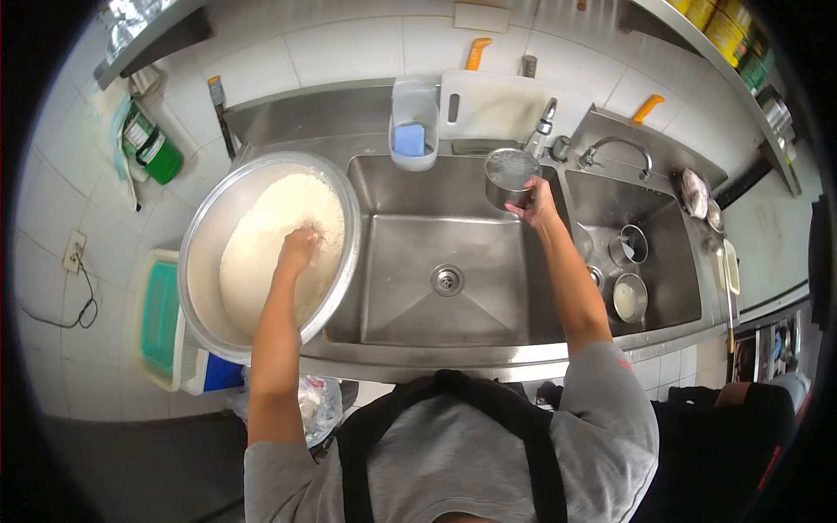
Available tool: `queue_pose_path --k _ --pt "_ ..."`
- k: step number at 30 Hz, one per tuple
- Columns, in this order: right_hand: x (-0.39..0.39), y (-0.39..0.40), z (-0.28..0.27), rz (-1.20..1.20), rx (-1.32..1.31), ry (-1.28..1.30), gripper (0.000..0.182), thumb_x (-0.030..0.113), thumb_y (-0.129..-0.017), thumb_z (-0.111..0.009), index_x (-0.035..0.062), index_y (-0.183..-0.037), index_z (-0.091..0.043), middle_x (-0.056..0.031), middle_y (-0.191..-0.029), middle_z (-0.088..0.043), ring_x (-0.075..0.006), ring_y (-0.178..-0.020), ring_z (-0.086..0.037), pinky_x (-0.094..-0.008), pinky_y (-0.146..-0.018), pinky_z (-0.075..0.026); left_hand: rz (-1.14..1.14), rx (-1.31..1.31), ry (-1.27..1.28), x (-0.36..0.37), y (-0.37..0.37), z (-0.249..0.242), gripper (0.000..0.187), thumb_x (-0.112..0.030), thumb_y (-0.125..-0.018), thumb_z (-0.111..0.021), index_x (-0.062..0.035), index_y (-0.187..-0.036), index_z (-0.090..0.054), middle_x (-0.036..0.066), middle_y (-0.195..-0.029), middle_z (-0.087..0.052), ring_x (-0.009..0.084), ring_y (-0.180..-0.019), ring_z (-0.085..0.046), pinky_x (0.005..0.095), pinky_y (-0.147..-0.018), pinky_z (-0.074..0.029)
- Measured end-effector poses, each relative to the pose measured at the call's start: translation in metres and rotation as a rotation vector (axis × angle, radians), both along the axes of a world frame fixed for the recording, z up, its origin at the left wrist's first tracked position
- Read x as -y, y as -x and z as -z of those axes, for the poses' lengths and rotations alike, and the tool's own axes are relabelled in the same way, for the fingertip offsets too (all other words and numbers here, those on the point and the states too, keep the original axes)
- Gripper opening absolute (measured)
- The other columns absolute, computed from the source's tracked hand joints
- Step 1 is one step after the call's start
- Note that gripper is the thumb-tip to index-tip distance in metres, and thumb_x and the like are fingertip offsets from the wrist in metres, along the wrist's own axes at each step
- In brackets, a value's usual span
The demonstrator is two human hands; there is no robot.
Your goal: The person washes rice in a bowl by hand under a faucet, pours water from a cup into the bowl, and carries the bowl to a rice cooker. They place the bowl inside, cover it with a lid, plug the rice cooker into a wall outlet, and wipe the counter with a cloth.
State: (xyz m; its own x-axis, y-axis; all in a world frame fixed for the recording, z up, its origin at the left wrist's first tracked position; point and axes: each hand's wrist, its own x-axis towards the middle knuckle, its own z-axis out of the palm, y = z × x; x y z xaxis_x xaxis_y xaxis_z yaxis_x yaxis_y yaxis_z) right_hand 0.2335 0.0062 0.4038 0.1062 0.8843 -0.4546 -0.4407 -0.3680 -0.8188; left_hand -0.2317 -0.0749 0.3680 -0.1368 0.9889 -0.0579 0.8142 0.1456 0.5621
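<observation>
A wide metal bowl (pixel 199 288) holding a heap of pale, flour-like powder (pixel 261 244) rests at the left of the sink. My left hand (pixel 299 248) is in the bowl, its fingers curled at the surface of the powder; what they hold, if anything, is hidden. Over the back right part of the large sink basin (pixel 401 261), my right hand (pixel 538 202) grips a round metal cup (pixel 507 193). Clear liquid appears to be inside the cup, which is below the faucet (pixel 545 118).
Behind the sink stand a white cutting board (pixel 488 105) and a clear container (pixel 414 105) with a blue sponge (pixel 409 139). Metal cups (pixel 629 298) lie in the right basin (pixel 667 261). A shelf edge (pixel 741 87) juts in at upper right.
</observation>
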Motion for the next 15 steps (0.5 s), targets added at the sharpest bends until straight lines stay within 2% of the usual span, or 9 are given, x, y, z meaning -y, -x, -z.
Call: queue_pose_path --k 3,5,6,8,9,11,12,14,15 --pt "0.004 0.033 -0.02 -0.062 0.024 0.016 0.044 0.022 -0.058 -0.052 0.0104 -0.099 -0.044 -0.015 -0.107 -0.036 -0.0323 -0.096 -0.04 -0.0437 -0.07 -0.048 0.052 0.07 -0.04 -0.01 0.012 0.024 0.02 -0.022 -0.076 -0.052 -0.0026 -0.077 -0.059 0.018 -0.082 -0.058 0.032 -0.077 -0.056 0.0398 -0.066 -0.042" --pt "0.004 0.064 -0.034 -0.137 0.016 -0.01 0.046 0.021 -0.059 -0.052 0.0109 -0.102 -0.042 -0.0154 -0.113 -0.031 -0.0328 -0.101 -0.037 -0.0425 -0.07 -0.05 0.05 0.07 0.003 -0.008 0.01 0.014 0.02 -0.023 -0.076 -0.051 -0.0053 -0.08 -0.06 0.017 -0.085 -0.059 0.0325 -0.081 -0.056 0.0397 -0.069 -0.043" --pt "0.004 0.08 -0.041 -0.181 0.02 -0.068 0.045 0.021 -0.06 -0.053 0.0098 -0.102 -0.042 -0.0151 -0.109 -0.035 -0.0309 -0.096 -0.041 -0.0421 -0.067 -0.05 0.017 0.022 -0.005 -0.008 0.012 0.019 0.022 -0.025 -0.076 -0.05 -0.0066 -0.081 -0.06 0.017 -0.088 -0.058 0.0324 -0.084 -0.055 0.0402 -0.072 -0.043" --pt "0.004 0.116 -0.059 -0.277 0.04 -0.13 0.054 0.02 -0.061 -0.052 0.0085 -0.112 -0.039 -0.014 -0.105 -0.04 -0.0285 -0.087 -0.047 -0.041 -0.064 -0.05 -0.101 -0.047 0.088 -0.008 0.009 0.011 0.026 -0.03 -0.073 -0.053 -0.0095 -0.088 -0.06 0.015 -0.094 -0.058 0.0301 -0.09 -0.055 0.0391 -0.077 -0.043" --pt "0.005 0.134 -0.068 -0.303 0.031 -0.13 0.054 0.02 -0.061 -0.052 0.0085 -0.112 -0.039 -0.014 -0.105 -0.04 -0.0285 -0.087 -0.047 -0.041 -0.064 -0.05 -0.159 -0.078 0.105 -0.008 0.009 0.011 0.028 -0.03 -0.072 -0.054 -0.0097 -0.091 -0.06 0.014 -0.097 -0.058 0.0294 -0.092 -0.054 0.0388 -0.078 -0.043" --pt "0.012 0.173 -0.085 -0.304 0.219 -0.321 0.062 0.019 -0.063 -0.054 0.0075 -0.121 -0.036 -0.0126 -0.099 -0.044 -0.0265 -0.078 -0.051 -0.0372 -0.06 -0.048 -0.215 -0.067 0.055 -0.001 0.007 0.011 0.032 -0.032 -0.071 -0.056 -0.0094 -0.094 -0.059 0.014 -0.099 -0.057 0.0288 -0.094 -0.054 0.0381 -0.079 -0.043" --pt "0.014 0.19 -0.091 -0.316 0.218 -0.323 0.062 0.019 -0.063 -0.054 0.0075 -0.121 -0.036 -0.0126 -0.099 -0.044 -0.0265 -0.078 -0.051 -0.0372 -0.06 -0.048 -0.249 -0.052 0.002 0.002 0.006 0.01 0.036 -0.033 -0.07 -0.058 -0.0091 -0.097 -0.057 0.013 -0.102 -0.057 0.0283 -0.096 -0.053 0.0375 -0.081 -0.042" --pt "0.019 0.224 -0.098 -0.315 0.491 -0.504 0.067 0.018 -0.062 -0.059 0.0103 -0.124 -0.035 -0.0151 -0.099 -0.044 -0.0271 -0.072 -0.051 -0.0364 -0.063 -0.046 -0.214 -0.018 0.054 -0.002 0.013 0.012 0.043 -0.037 -0.069 -0.061 -0.0078 -0.1 -0.056 0.014 -0.104 -0.055 0.0282 -0.098 -0.051 0.0356 -0.082 -0.042" --pt "0.022 0.238 -0.096 -0.324 0.493 -0.508 0.067 0.018 -0.062 -0.059 0.0103 -0.124 -0.035 -0.0151 -0.099 -0.044 -0.0271 -0.072 -0.051 -0.0364 -0.063 -0.046 -0.197 -0.023 0.049 -0.004 0.015 0.015 0.045 -0.038 -0.069 -0.061 -0.0084 -0.102 -0.055 0.014 -0.104 -0.055 0.0286 -0.099 -0.051 0.0351 -0.083 -0.042"
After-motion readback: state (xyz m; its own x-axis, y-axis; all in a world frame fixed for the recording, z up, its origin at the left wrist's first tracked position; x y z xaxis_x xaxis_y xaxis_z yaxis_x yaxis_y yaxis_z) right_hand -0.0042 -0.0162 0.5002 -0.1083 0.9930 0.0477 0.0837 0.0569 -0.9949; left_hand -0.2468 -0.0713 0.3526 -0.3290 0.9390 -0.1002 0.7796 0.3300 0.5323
